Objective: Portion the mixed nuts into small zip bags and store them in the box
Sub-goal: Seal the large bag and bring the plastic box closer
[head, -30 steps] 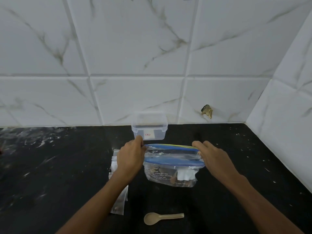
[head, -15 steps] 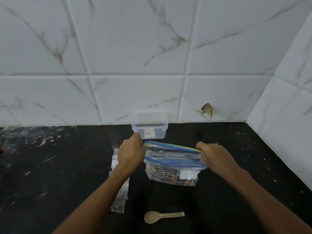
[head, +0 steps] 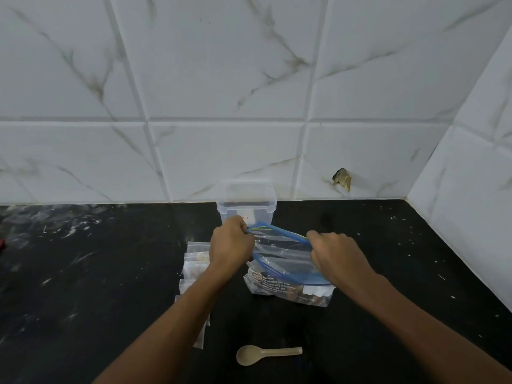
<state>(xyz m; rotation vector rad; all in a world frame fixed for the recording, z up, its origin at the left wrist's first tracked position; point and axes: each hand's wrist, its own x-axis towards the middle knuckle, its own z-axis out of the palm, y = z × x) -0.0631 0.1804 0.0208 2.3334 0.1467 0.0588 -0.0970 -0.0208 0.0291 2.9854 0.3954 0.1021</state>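
Glossy clear plastic bag (head: pixel 279 261)

"INSTRUCTION" on large bag (head: pixel 273 284)

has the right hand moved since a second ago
Yes. The right hand, gripping the big zip bag's blue rim, has drawn in toward the left hand, ending nearer the clear box against the wall.

Left hand (head: pixel 231 243): bare, no ring and no glove to see.
Right hand (head: pixel 336 254): bare, also without ring or glove.
Forearms: both uncovered up to the picture's lower edge, no sleeve, no watch, no bracelet on the wrists.
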